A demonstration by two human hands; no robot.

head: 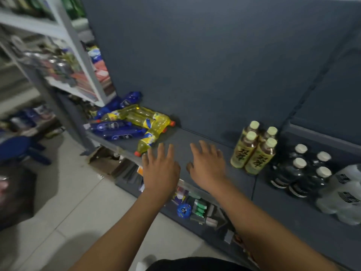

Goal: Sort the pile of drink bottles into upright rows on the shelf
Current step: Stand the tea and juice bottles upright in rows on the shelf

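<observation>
Two hands show in the head view, the only view supplied. The left hand [160, 169] and the right hand [207, 165] hang side by side over a bare stretch of the shelf [181, 136]. Both are palm down with fingers spread and loosely straight, and neither holds anything. We cannot tell whether the fingertips touch the shelf.

The pile [129, 122] lies at the left end of the shelf against the back panel. It has yellow bottles on top and blue bottles [117, 129] beneath and behind, all on their sides. One yellow bottle [146, 141] sticks out of the pile toward the front edge. Its long axis runs back to front, slanting a little left, and its red cap [137, 153] is at the front edge. The cap sits just left of the left hand's fingertips, near them but apart.

The left hand is therefore the nearer one; the right hand lies on the side away from the pile. We judge that the coming move is a short reach to the left, gripping across the bottle's body and then turning it cap up.

To the right, four tea bottles [254, 147] stand upright in a block. Past them are dark bottles [300, 170] and white bottles [347, 192]. We judge the bare stretch between the pile and the tea bottles to be the place for the next row.
</observation>
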